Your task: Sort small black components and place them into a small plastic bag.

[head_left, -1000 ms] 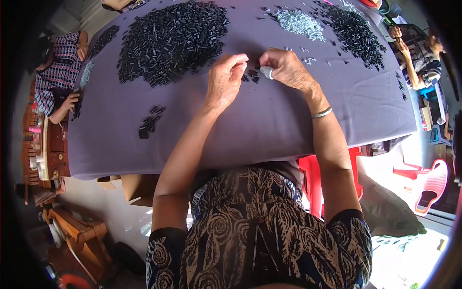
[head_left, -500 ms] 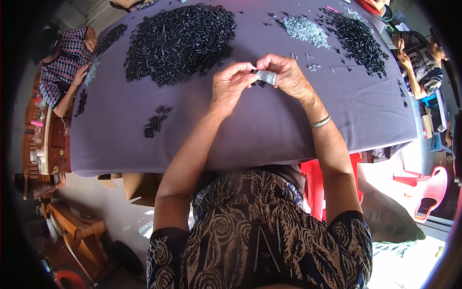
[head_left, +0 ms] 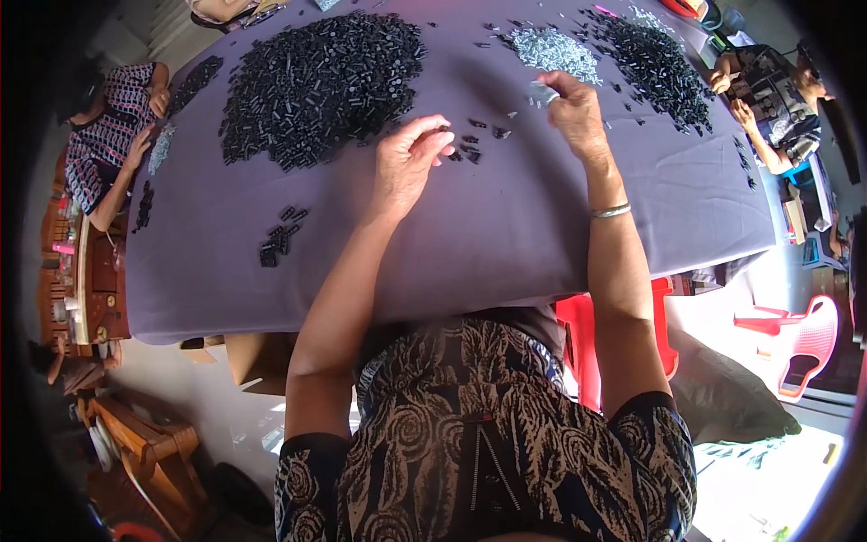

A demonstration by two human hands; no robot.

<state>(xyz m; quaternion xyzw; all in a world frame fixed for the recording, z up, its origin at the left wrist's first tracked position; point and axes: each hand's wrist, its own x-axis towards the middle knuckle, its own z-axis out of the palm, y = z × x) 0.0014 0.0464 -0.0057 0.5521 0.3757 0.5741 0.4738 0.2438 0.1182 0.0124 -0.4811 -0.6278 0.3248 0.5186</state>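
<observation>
My right hand point(head_left: 578, 117) is raised near the silvery pile and pinches a small flat silvery piece point(head_left: 544, 93) between thumb and fingers. To its left, my left hand point(head_left: 405, 167) hovers over the cloth with thumb and fingertips drawn together; whatever is between them is too small to make out. Several small black pieces point(head_left: 470, 149) lie loose just right of my left fingertips. A large heap of small black cylindrical parts point(head_left: 316, 86) spreads beyond my left hand. Behind my right hand sits a pile of small silvery parts point(head_left: 551, 52).
A purple-grey cloth point(head_left: 452, 262) covers the table. A small cluster of black pieces point(head_left: 282, 237) lies at the left front. Another black pile point(head_left: 655, 72) is at the far right. One person point(head_left: 117, 117) works at the left edge, another point(head_left: 781, 117) at the right. Red chair point(head_left: 804, 343) stands right.
My hands have come apart. The right one moved away and to the right with the silvery piece, while the left stayed near its place, uncovering loose black pieces on the cloth.
</observation>
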